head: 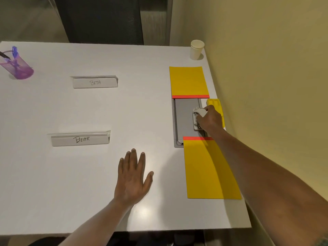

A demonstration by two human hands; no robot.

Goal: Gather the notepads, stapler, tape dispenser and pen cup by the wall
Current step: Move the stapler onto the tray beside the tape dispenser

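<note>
Two yellow notepads with red top strips lie along the wall side of the white table (pixel 88 192), one farther away (pixel 188 81) and one nearer (pixel 204 171). Between them my right hand (pixel 210 120) is closed around a white and silver stapler (pixel 196 119), which rests on a grey hatch (pixel 183 119) set into the table. A yellow object (pixel 215 104), possibly the tape dispenser, lies against the wall just beyond that hand. The purple mesh pen cup (pixel 17 67) stands at the far left with pens in it. My left hand (pixel 132 176) lies flat on the table, fingers spread, holding nothing.
A white paper cup (pixel 196 49) stands at the back right corner by the yellow wall (pixel 266 68). Two clear name plates, "BETA" (pixel 95 82) and "DEAR" (pixel 80 139), sit mid-table. A dark chair back (pixel 101 20) rises behind the far edge.
</note>
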